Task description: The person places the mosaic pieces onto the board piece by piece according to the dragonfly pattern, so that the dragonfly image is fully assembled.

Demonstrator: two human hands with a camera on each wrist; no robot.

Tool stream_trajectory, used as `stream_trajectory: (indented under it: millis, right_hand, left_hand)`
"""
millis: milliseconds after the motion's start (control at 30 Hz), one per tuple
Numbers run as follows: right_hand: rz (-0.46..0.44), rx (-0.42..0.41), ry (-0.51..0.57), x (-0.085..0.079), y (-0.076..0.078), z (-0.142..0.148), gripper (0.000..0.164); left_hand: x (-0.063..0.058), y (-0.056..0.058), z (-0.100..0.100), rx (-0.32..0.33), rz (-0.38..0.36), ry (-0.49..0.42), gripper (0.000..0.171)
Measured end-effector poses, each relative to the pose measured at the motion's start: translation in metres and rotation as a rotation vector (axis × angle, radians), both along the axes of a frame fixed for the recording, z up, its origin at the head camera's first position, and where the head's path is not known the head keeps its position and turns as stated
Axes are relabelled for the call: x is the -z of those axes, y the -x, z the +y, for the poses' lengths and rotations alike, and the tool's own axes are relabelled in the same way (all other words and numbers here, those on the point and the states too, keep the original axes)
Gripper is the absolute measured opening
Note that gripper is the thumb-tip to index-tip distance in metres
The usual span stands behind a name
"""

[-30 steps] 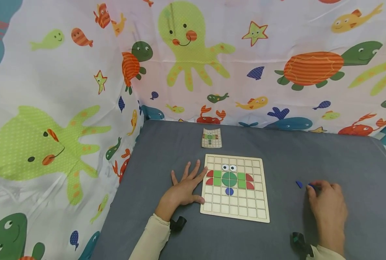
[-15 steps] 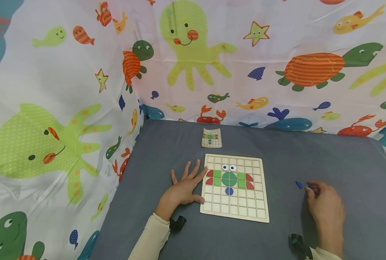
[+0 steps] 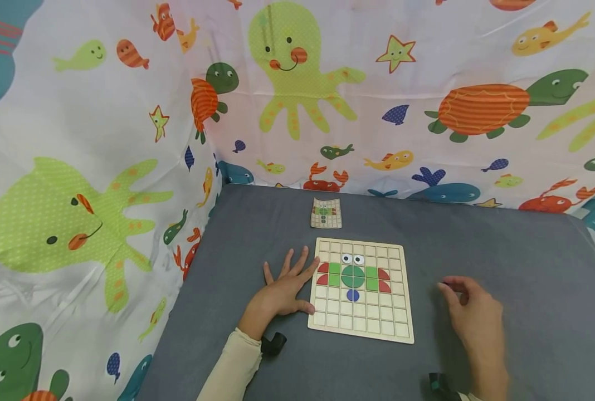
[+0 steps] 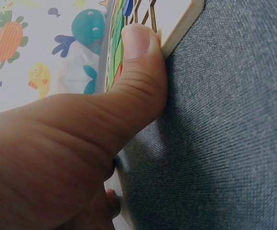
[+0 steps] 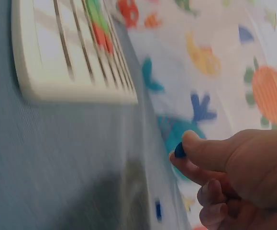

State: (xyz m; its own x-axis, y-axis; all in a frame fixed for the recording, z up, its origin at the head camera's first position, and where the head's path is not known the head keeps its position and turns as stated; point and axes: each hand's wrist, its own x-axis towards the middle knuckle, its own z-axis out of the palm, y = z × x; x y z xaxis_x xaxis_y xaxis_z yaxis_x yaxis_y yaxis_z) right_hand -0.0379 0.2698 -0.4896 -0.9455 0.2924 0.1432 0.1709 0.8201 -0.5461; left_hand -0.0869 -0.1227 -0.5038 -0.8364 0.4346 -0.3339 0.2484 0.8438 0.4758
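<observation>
A square wooden grid board lies on the table with flat pieces forming a figure: two white eyes, a green circle, light-green squares, red quarter-circles and a small blue circle. My left hand rests spread at its left edge; in the left wrist view the thumb presses against the board's rim. Right of the board, my right hand pinches a small blue piece between thumb and index finger, raised over the table. Another blue piece lies on the table, hidden by that hand in the head view.
Behind the board lies a small pattern card with a similar figure on a grid. A grey cloth covers the table. Curtains printed with sea animals hang along the back and left sides.
My right hand has lifted a blue piece from the table and carried it leftward, toward the board. The left hand stays at the board's edge.
</observation>
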Motion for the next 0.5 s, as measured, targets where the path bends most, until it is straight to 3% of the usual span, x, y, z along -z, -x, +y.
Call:
stream_trajectory:
  millis: [233, 500]
  right_hand:
    - [0.041, -0.224, 0.118, 0.006, -0.003, -0.056, 0.017]
    - [-0.03, -0.392, 0.206, 0.011, -0.005, -0.106, 0.012]
  left_hand:
    - [0.0, 0.001, 0.0, 0.006, -0.002, 0.012, 0.118]
    - [0.002, -0.001, -0.001, 0.007, 0.01, 0.025, 0.118]
